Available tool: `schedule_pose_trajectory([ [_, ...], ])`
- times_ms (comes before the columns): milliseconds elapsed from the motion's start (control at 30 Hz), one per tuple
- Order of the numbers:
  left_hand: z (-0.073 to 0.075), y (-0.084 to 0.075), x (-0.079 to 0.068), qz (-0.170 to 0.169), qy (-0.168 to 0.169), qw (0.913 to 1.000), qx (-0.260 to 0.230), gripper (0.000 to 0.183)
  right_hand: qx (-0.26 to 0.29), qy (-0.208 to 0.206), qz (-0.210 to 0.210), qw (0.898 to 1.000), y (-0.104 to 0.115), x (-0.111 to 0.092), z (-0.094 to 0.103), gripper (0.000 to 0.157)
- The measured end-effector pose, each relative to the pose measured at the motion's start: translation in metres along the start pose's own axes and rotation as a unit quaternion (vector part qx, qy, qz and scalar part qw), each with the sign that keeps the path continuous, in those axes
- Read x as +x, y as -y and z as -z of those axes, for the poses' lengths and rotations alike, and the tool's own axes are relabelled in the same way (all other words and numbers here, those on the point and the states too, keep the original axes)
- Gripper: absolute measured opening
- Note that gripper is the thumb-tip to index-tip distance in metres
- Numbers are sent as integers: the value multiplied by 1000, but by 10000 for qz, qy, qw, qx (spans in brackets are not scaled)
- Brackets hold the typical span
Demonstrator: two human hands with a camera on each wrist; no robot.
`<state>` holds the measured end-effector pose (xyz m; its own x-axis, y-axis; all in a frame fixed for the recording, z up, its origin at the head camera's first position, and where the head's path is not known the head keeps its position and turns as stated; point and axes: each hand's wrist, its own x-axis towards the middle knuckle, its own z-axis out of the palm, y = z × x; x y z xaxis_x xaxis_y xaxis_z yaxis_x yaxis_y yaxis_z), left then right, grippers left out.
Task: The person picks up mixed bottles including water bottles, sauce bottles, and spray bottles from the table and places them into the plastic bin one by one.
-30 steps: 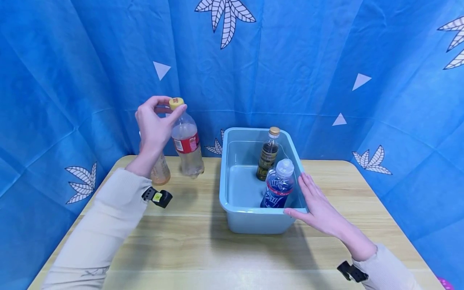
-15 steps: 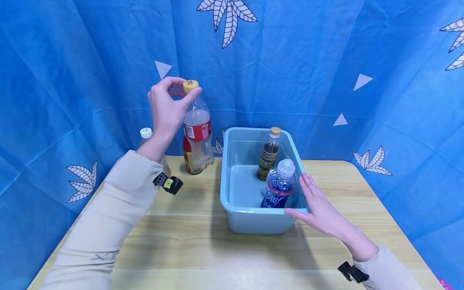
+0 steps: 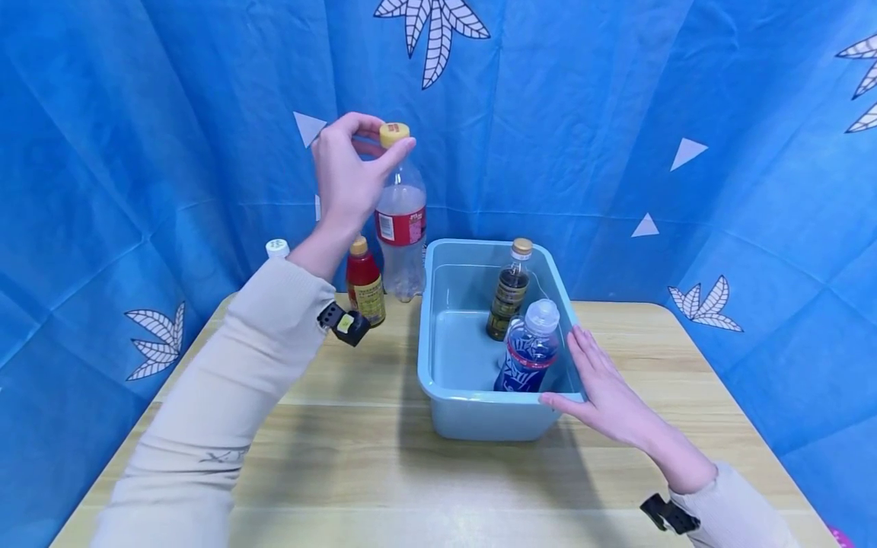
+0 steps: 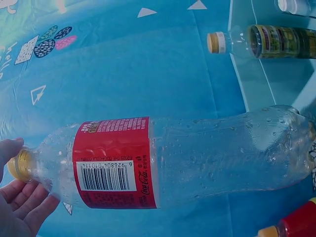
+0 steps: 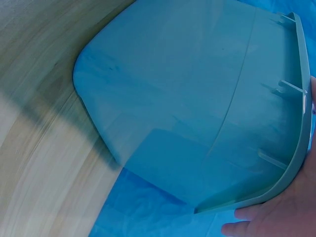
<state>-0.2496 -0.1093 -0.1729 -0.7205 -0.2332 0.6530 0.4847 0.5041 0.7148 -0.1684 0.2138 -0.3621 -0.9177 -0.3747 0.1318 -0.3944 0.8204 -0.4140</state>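
My left hand (image 3: 352,171) pinches the yellow cap of a large clear Coca-Cola bottle (image 3: 402,198) between thumb and fingers. The bottle hangs upright beyond the left rim of a light blue plastic bin (image 3: 486,420); its red label and barcode face the left wrist view. My right hand (image 3: 603,388) rests on the bin's near right corner, fingers straight along the right rim and thumb over the front one. Inside the bin stand a dark bottle with a gold cap (image 3: 507,298) and a blue-labelled bottle with a clear cap (image 3: 526,358).
A red bottle with a yellow label (image 3: 366,285) stands on the wooden table (image 3: 329,457) left of the bin. A white-capped bottle (image 3: 277,248) is mostly hidden behind my left sleeve. A blue patterned curtain (image 3: 582,114) hangs close behind the table.
My left hand has carried the Coca-Cola bottle up and to the right toward the bin, uncovering the red bottle and the white cap. My right hand stays on the bin.
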Motion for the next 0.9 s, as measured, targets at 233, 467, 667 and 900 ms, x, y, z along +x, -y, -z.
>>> schedule_pose_trajectory([
  [233,-10,-10,4,17,87,10000,10,41,7,2,9,10000,0,0,1,95],
  [467,-25,-17,7,-15,235,9997,-118,40,-9,25,-14,10000,-1,-1,1,95],
  [667,-39,-16,10,124,280,9994,-156,39,-2,28,-23,10000,-1,-1,0,95],
  [900,-54,-9,12,256,233,9988,-335,39,2,31,-19,10000,-1,-1,1,95],
])
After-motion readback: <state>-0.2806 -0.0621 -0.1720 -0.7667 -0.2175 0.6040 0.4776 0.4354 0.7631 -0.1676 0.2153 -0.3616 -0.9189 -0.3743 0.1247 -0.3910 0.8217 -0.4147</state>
